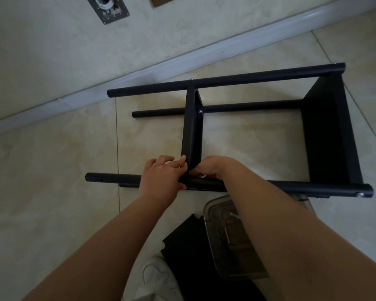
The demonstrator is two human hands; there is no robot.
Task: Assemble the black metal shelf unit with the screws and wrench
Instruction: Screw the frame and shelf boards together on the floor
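On the tiled floor (52,192) beside the wall's pale skirting board (139,66) we see the black metal shelf unit (237,131) lying on its side, partly built; four round poles run left to right, and two flat shelf panels stand between them; the middle panel (191,127) crosses from the far upper pole (226,80) to the near pole (291,186), and the end panel (328,131) closes the frame on the right; a screw head (199,111) shows on the middle panel where it meets the far lower pole (248,106), and another (360,194) at the right end of the near pole. Both of our hands meet where the middle panel joins the near pole; our left hand (163,177) wraps over the pole from the left, thumb beneath, fingertips pressed against the panel's edge; our right hand (213,168) is curled at the joint from the right, but we cannot tell what, if anything, its fingers pinch, since they turn away from view. Nearer to us, under our right forearm, sits a clear plastic container (226,235) with small metal pieces inside; a black sheet (182,242) lies beside it, and a white shoe (159,276) shows at the lower edge.
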